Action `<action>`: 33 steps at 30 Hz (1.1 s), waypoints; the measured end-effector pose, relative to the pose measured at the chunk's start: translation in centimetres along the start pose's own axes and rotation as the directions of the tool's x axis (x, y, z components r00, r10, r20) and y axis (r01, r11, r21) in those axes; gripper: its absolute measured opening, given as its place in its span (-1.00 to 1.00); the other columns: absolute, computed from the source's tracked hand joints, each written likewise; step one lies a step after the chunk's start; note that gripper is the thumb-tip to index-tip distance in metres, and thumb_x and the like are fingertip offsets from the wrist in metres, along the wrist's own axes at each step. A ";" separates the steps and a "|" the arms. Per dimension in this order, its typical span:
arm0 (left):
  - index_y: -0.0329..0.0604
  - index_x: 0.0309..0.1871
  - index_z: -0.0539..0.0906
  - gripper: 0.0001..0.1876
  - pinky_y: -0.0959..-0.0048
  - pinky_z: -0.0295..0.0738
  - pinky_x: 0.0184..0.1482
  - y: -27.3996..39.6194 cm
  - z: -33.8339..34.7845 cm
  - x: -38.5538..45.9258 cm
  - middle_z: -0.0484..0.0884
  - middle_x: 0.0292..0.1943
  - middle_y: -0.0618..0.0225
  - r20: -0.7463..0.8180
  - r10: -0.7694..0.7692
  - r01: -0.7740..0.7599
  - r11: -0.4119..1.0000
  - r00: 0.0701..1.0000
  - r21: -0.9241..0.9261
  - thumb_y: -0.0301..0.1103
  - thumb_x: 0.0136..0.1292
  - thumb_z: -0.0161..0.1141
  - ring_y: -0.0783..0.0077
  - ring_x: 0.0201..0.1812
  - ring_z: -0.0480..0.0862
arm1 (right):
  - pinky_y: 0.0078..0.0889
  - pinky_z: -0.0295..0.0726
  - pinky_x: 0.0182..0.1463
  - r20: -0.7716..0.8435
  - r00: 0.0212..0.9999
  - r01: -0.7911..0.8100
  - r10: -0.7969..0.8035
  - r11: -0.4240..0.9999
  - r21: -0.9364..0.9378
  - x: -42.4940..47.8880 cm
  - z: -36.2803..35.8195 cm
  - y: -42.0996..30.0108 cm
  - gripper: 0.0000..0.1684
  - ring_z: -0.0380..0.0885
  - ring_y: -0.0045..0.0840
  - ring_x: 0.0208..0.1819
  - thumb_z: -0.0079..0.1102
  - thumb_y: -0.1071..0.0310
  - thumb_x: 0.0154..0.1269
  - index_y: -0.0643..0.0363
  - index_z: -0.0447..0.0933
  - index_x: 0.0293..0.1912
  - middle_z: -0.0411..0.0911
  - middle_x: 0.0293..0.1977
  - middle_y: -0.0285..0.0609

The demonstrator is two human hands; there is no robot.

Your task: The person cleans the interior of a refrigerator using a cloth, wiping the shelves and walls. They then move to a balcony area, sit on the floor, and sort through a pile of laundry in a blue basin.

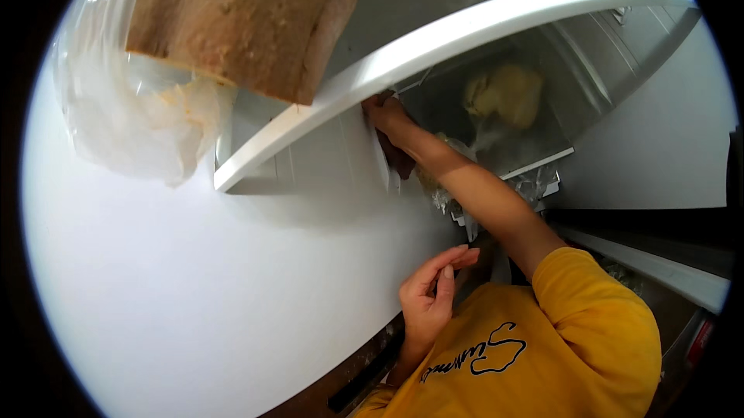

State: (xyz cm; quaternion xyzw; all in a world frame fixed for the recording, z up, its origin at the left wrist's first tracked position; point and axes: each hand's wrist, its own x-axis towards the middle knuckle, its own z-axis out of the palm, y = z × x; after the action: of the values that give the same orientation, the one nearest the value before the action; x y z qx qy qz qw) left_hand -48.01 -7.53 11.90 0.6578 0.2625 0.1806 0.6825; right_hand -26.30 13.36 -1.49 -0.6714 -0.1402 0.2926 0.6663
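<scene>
My right hand (390, 116) reaches under a glass shelf with a white front trim (447, 28) inside a refrigerator. Its fingers are closed around a dark reddish-brown item (400, 156) beside the white inner side wall; what the item is cannot be made out. Close to my chest, my left hand (427, 296) hangs with curved fingers and the thumb apart, holding nothing. Below my right forearm, crumpled clear plastic bags (444, 200) lie at the edge of the lower glass shelf (537, 163).
A large brown block of food (244, 23) in a clear plastic bag (145, 127) overhangs the upper shelf's front. Deeper in, a pale yellow food item (508, 95) rests on the lower shelf. The white side panel (203, 278) spans the left.
</scene>
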 end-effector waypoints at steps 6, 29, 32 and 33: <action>-0.47 0.00 0.50 -0.74 0.42 0.48 0.03 -0.1 0.2 1.0 0.62 -0.14 0.02 -0.056 -0.017 0.019 1.000 0.998 0.024 -0.59 0.34 -0.14 0.28 -0.09 0.63 | -0.37 0.43 0.09 0.340 0.856 0.496 -0.389 0.436 -0.751 8.2 -0.9 -4.5 -0.62 0.46 -0.31 0.03 -0.09 0.21 0.33 0.28 0.44 -0.01 0.47 0.00 -0.07; -0.51 -0.02 0.49 -0.76 0.38 0.48 0.02 -1.5 0.7 2.1 0.61 -0.16 -0.04 -0.053 0.006 -0.001 0.995 0.999 0.105 -0.58 0.33 -0.12 0.22 -0.11 0.63 | -0.30 0.48 -0.20 0.083 0.959 0.256 -0.272 0.953 0.163 13.7 -2.5 -2.9 -0.68 0.50 -0.34 -0.30 0.15 0.30 0.10 0.25 0.51 -0.14 0.52 -0.30 -0.04; -0.50 -0.01 0.49 -0.76 0.40 0.48 0.03 -1.5 0.8 2.1 0.61 -0.15 -0.01 -0.051 -0.013 0.018 0.995 0.999 0.102 -0.57 0.35 -0.12 0.25 -0.10 0.63 | -0.31 0.49 -0.22 0.062 0.935 0.351 -0.349 0.936 -0.022 15.0 -2.0 -3.1 -0.69 0.50 -0.33 -0.31 0.14 0.32 0.10 0.25 0.51 -0.15 0.52 -0.31 -0.02; -0.50 0.00 0.49 -0.75 0.43 0.47 0.03 -1.7 0.7 1.9 0.62 -0.14 0.02 -0.072 -0.019 0.025 0.996 0.997 0.090 -0.57 0.35 -0.13 0.29 -0.09 0.62 | -0.31 0.49 -0.22 0.079 0.932 0.361 -0.355 0.930 -0.076 15.2 -0.6 -2.7 -0.69 0.51 -0.32 -0.31 0.14 0.33 0.10 0.25 0.51 -0.15 0.52 -0.31 -0.01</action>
State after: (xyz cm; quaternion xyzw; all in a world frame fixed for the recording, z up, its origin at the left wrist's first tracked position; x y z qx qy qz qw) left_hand -46.23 -7.04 9.99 0.6782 0.3018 0.1844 0.6442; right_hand -13.35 21.85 -2.06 -0.6541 -0.2944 0.1811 0.6728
